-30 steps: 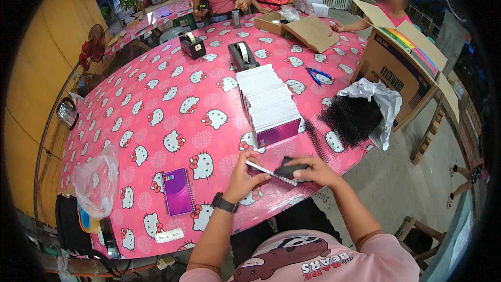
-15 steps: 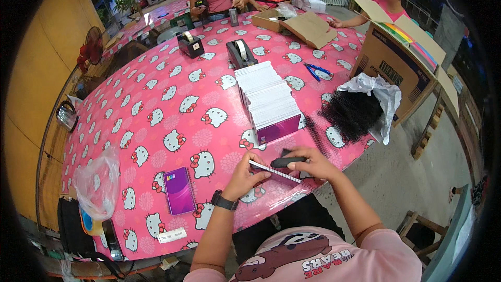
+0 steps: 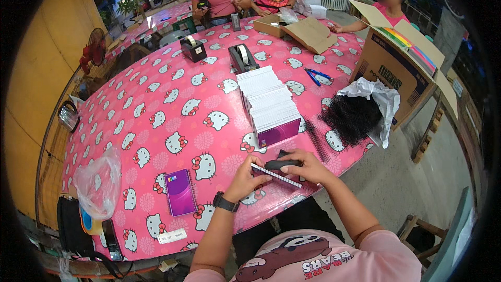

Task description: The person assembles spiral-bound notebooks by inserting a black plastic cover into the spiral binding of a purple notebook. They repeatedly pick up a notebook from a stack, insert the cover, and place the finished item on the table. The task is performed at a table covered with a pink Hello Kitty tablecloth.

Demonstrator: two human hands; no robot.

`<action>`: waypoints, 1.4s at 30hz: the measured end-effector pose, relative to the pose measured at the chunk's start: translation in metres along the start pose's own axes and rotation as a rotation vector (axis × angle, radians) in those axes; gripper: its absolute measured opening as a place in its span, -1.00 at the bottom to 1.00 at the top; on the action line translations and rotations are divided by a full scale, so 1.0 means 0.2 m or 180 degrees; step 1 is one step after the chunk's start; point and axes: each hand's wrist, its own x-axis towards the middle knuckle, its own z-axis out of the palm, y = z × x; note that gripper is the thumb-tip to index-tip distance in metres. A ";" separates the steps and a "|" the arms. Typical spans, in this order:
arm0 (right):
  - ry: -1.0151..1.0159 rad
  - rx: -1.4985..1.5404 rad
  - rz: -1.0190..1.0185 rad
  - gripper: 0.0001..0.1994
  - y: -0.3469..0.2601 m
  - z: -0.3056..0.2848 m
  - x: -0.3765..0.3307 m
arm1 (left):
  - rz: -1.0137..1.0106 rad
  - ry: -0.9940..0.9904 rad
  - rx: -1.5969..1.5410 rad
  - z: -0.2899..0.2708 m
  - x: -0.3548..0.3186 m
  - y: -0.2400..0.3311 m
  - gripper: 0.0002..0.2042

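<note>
My left hand [image 3: 243, 178], with a dark watch on its wrist, grips one end of a thin notepad [image 3: 286, 179] held on edge. A row of light and dark marks runs along the notepad's upward edge. My right hand [image 3: 309, 166] is closed around a dark, rounded block-like object [image 3: 282, 165], lying just beyond that edge; its exact kind does not show. Beyond my hands stands a long row of white notepads [image 3: 267, 96], with a purple cover at the near end. Left of my hands lies a purple spiral notebook [image 3: 180, 193].
Black spiral coils [image 3: 348, 117] lie heaped on white paper at the right edge. Blue-handled pliers [image 3: 316, 76], tape dispensers [image 3: 243, 58] and a large cardboard box [image 3: 394, 68] stand farther off. A plastic bag [image 3: 98, 185] lies left. Several people sit across the table.
My right hand and the dark object have shifted slightly left along the notepad's edge. My left hand keeps its hold, and the whole view has moved a little.
</note>
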 end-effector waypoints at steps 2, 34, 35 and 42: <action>0.0040 -0.0084 -0.0036 -0.60 -0.03 -0.01 0.01 | 0.0240 -0.0083 0.0361 0.00 0.01 0.00 -0.64; 0.0449 -0.1158 -0.2177 -0.64 -0.29 0.23 -0.15 | 0.0651 0.1011 0.1570 0.20 -0.22 0.52 -0.86; 0.0468 -0.1090 -0.2152 -0.66 -0.29 0.24 -0.15 | 0.0605 0.1068 0.1579 0.21 -0.23 0.52 -0.85; 0.0752 -0.0919 -0.2181 -0.76 -0.25 0.23 -0.17 | 0.0528 0.1046 0.1392 0.24 -0.28 0.54 -0.79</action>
